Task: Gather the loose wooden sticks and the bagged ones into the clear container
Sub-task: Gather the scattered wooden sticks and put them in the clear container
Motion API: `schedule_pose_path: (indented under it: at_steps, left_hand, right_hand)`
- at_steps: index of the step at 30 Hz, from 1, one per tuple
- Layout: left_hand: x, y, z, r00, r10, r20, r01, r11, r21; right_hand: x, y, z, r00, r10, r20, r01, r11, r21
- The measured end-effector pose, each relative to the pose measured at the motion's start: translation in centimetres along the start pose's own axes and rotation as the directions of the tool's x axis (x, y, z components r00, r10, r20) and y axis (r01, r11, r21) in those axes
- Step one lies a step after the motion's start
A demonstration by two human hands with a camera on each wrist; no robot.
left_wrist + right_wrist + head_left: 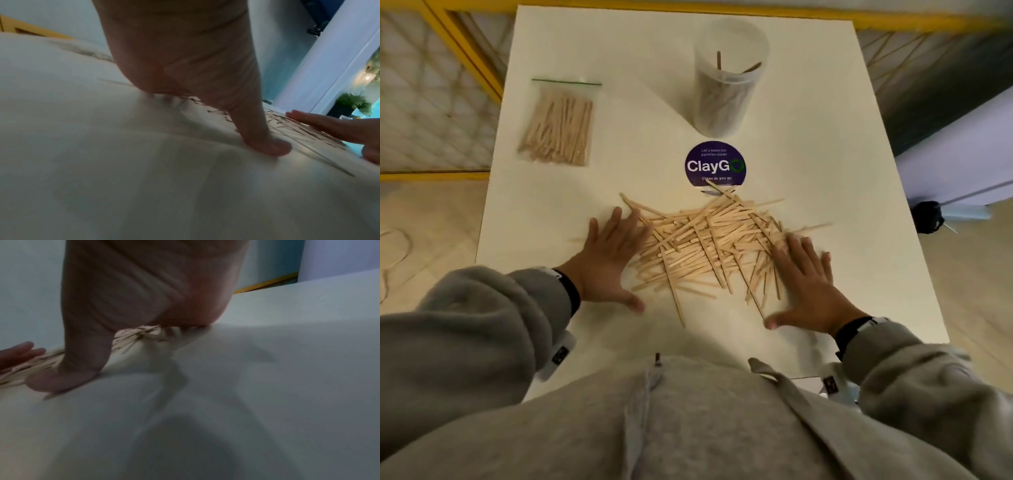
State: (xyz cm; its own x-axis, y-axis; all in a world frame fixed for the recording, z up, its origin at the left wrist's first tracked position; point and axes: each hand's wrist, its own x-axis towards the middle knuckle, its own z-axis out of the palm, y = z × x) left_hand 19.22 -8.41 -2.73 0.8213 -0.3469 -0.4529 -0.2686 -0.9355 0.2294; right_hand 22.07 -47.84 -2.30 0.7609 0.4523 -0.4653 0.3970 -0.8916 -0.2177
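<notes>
Loose wooden sticks (709,243) lie in a tangled heap on the near half of the white surface (619,48), the far edge of the heap overlapping a round purple sticker (715,166). Left hand (607,260) is laid flat, fingers straight and spread, against the left side of the heap; right hand (808,284) is laid flat likewise against the right side. The hands are apart, the heap between them, and neither grips anything. Both wrist views confirm thumbs down on the surface, with sticks beside the palms. Bagged sticks (560,128) lie in a zip bag at the far left of the surface, well apart from the heap. The clear container (726,78) stands upright at far centre-right, beyond the sticker, with some sticks already inside. Grey sleeves (482,318) cover both forearms
</notes>
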Motion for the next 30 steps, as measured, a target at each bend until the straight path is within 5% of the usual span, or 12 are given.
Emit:
schedule_pose_path:
  at_steps: [7, 11, 17, 23, 30]
  left_hand:
    - [5.1, 5.1, -1.4, 0.973, -0.150, -0.175, 0.134, 0.986, -0.098]
    - [6.6, 5.3, -3.0, 0.971, -0.113, -0.210, 0.100, 0.992, -0.072]
    - [6.2, 4.8, -3.9, 0.973, -0.003, -0.233, -0.022, 0.994, -0.106]
    - [5.7, 4.6, -4.0, 0.923, -0.255, -0.288, 0.223, 0.965, -0.139]
    - [5.2, 4.0, -3.8, 0.896, -0.332, -0.295, 0.303, 0.943, -0.141]
  right_hand:
    - [4.5, -2.8, -2.3, 0.986, 0.063, -0.157, -0.046, 0.993, 0.113]
    - [6.1, -3.0, -4.9, 0.969, 0.067, -0.238, -0.039, 0.992, 0.119]
    - [10.9, -5.9, -7.9, 0.972, -0.225, -0.068, 0.216, 0.970, -0.113]
    - [13.3, -7.9, -9.0, 0.936, -0.338, -0.094, 0.312, 0.924, -0.221]
    - [14.8, -7.7, -9.2, 0.930, -0.363, -0.050, 0.345, 0.913, -0.219]
